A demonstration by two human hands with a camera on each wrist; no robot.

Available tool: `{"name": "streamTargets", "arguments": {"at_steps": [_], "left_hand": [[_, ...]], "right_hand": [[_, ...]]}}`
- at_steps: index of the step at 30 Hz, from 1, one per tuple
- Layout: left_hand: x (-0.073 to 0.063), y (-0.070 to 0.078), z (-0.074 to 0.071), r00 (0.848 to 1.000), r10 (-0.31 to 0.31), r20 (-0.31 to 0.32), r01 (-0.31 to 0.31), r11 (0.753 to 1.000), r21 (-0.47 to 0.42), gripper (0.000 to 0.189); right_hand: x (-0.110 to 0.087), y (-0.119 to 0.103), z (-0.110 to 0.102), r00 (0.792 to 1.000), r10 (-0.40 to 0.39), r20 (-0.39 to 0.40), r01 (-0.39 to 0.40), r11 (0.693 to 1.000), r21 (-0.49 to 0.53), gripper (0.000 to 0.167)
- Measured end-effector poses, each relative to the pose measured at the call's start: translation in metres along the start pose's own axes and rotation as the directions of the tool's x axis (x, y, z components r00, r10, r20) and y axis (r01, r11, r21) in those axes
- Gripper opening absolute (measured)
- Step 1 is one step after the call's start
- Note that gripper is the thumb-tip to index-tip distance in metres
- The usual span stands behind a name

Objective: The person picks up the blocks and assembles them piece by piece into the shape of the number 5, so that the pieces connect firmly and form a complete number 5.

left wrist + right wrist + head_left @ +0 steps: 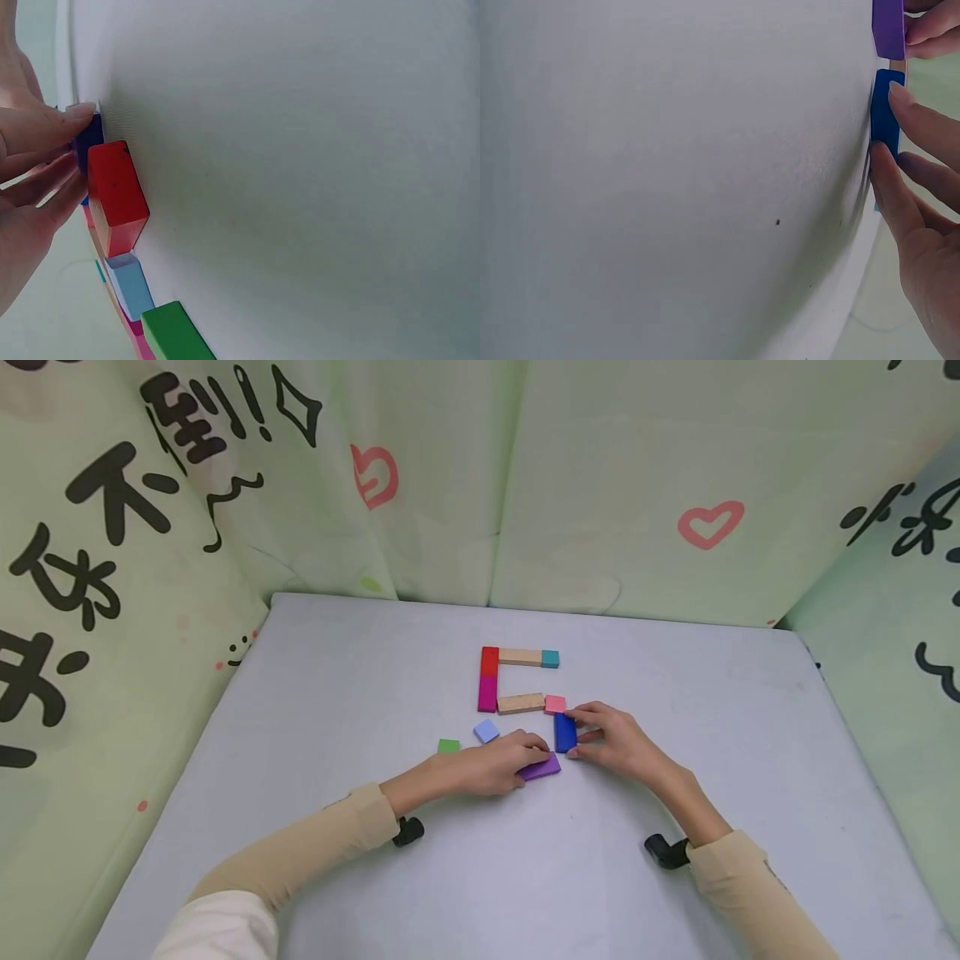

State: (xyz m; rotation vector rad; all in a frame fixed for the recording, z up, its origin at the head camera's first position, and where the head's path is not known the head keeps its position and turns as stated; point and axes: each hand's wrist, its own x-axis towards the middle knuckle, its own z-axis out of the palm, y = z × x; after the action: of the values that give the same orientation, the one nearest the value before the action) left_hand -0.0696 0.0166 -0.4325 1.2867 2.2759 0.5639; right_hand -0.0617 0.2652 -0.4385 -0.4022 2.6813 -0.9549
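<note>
In the head view my left hand grips a purple block close to the table. My right hand holds a blue block by its two ends, thumb at the near end. The blue block stands just below a small pink block. In the right wrist view the purple block lies a short way from the blue block. A red block lies in the left wrist view beside a light blue cube and a green block.
Farther back, a red block, a magenta block, two wooden blocks, one being a wooden block at the top, and a teal block form an angular outline. The table has a pale cloth and curtains around it.
</note>
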Motion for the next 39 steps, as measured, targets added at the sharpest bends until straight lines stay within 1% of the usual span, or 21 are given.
{"name": "streamTargets", "arguments": {"at_steps": [5, 14, 19, 23, 31, 39], "left_hand": [[0.002, 0.001, 0.001, 1.0, 0.002, 0.001, -0.002, 1.0, 0.0, 0.046], [0.006, 0.009, 0.005, 1.0, -0.009, 0.005, 0.009, 1.0, -0.006, 0.05], [0.011, 0.01, 0.01, 1.0, -0.006, -0.009, 0.006, 1.0, 0.01, 0.05], [0.013, 0.012, 0.012, 1.0, 0.001, -0.022, 0.0, 1.0, 0.022, 0.052], [0.015, 0.014, 0.013, 0.999, 0.002, -0.039, -0.001, 0.999, 0.042, 0.055], [0.017, 0.015, 0.015, 0.998, 0.017, -0.066, -0.013, 0.998, 0.053, 0.055]], "right_hand": [[0.0, 0.001, -0.001, 1.0, -0.008, 0.012, 0.008, 1.0, 0.02, 0.059], [0.0, 0.001, -0.003, 0.999, -0.034, 0.026, 0.033, 0.999, 0.029, 0.054], [0.0, 0.002, -0.006, 0.998, -0.061, 0.031, 0.061, 0.998, 0.009, 0.052], [0.0, 0.004, -0.007, 0.996, -0.08, 0.03, 0.08, 0.997, 0.006, 0.051], [0.002, 0.005, -0.007, 0.996, -0.083, 0.041, 0.082, 0.996, 0.024, 0.051], [0.003, 0.005, -0.007, 0.997, -0.073, 0.036, 0.073, 0.997, 0.016, 0.05]]}}
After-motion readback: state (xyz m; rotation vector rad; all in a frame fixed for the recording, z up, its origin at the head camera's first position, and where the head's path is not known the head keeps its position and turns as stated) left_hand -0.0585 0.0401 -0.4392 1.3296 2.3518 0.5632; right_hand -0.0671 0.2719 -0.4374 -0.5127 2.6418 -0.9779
